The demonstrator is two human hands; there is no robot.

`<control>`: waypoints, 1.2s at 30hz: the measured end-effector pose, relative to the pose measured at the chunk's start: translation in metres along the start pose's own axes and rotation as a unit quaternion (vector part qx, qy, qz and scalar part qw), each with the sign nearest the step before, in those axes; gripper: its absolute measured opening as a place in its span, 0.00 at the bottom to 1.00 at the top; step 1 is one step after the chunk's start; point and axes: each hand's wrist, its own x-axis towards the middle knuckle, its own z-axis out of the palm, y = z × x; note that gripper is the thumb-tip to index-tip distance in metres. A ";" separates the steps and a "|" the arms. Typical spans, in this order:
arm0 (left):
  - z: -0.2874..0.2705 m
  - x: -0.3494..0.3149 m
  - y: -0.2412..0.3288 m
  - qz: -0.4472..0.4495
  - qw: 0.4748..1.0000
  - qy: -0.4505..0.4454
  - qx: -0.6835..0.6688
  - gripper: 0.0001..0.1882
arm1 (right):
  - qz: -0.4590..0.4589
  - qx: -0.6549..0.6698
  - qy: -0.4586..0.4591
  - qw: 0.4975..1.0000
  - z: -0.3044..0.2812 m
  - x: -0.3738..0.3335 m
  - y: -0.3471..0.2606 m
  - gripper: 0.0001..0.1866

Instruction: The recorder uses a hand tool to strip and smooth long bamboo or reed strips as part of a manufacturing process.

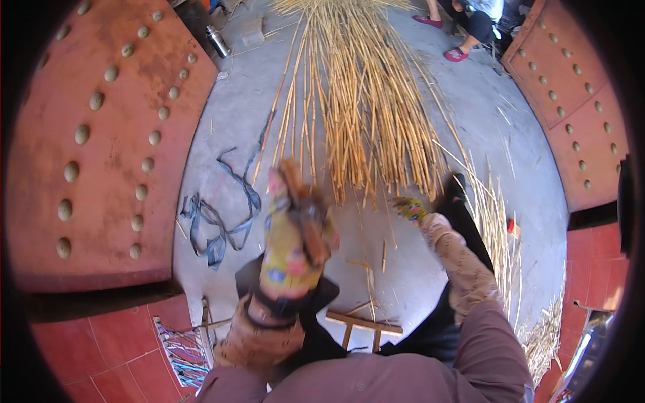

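Note:
My left hand [289, 258], in a yellow patterned glove, is raised at the middle of the view. It is closed on a brown wooden-looking object [313, 232], which is smeared by motion, so its exact kind does not show. Lower and to the right, my right hand [411, 209] wears a similar flowered glove. Its fingers are blurred, and whether they hold anything cannot be seen. This hand is near the close ends of a large spread of long golden reed-like stalks [366, 101] lying on the grey floor.
Dark flat straps [213, 228] lie tangled at left. Thinner pale stalks [496, 228] run along my right leg. A low wooden frame [363, 322] stands between my legs. Studded red door panels [111, 148] flank both sides. A metal flask [217, 41] and a person [480, 27] are at the back.

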 end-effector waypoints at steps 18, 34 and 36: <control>-0.003 0.004 0.010 -0.036 0.994 0.089 -0.050 0.23 | 0.134 0.333 -0.029 0.933 0.138 0.172 -0.069 0.11; 0.023 0.019 0.011 0.045 0.950 0.214 -0.222 0.14 | 0.155 0.352 0.044 0.922 0.114 0.227 -0.066 0.09; 0.010 0.007 0.017 -0.034 0.981 0.144 -0.123 0.19 | 0.143 0.380 0.068 0.911 0.103 0.222 -0.060 0.09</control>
